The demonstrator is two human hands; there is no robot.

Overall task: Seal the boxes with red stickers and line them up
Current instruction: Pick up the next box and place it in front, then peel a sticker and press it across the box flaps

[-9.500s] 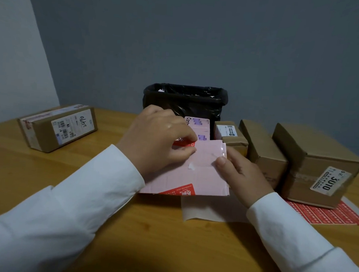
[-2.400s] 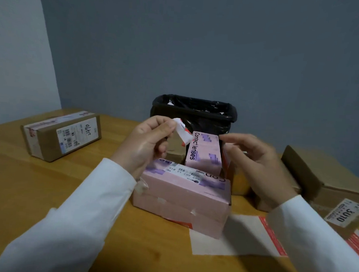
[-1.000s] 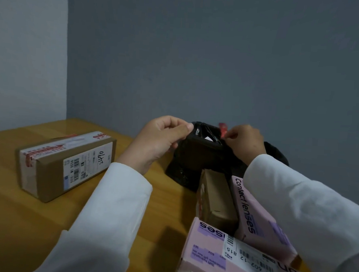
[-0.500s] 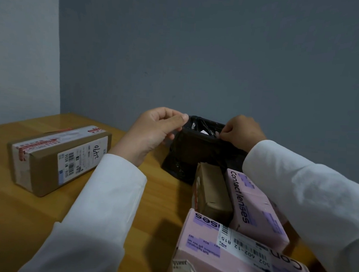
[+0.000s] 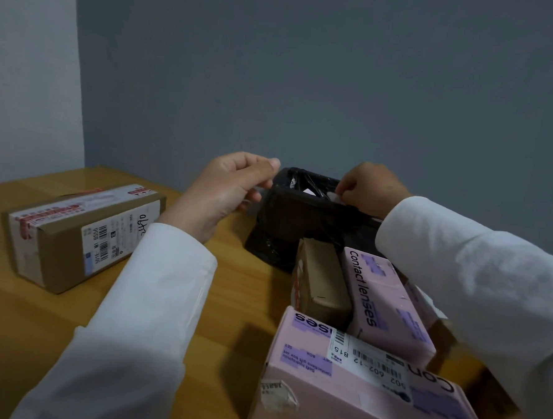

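Note:
My left hand (image 5: 227, 190) is curled at the left corner of the black lined bin (image 5: 297, 220); its thumb and fingertips seem to pinch the liner's edge. My right hand (image 5: 368, 189) reaches over the bin's rim and pinches a small pale scrap (image 5: 335, 197) above the opening. A large pink box (image 5: 355, 389) lies nearest to me. Behind it stand a narrower pink "Contact lenses" box (image 5: 384, 306) and a small brown box (image 5: 324, 283) with red on its near end. A brown box sealed with red stickers (image 5: 82, 233) sits apart at the left.
The wooden table (image 5: 18, 329) meets the grey wall just behind the bin. Another brown box corner (image 5: 441, 332) shows under my right sleeve. The sticker sheet is out of view.
Over the last second my right hand came down from above the bin to its rim, and the red bit it held no longer shows. My left hand stayed at the bin's corner.

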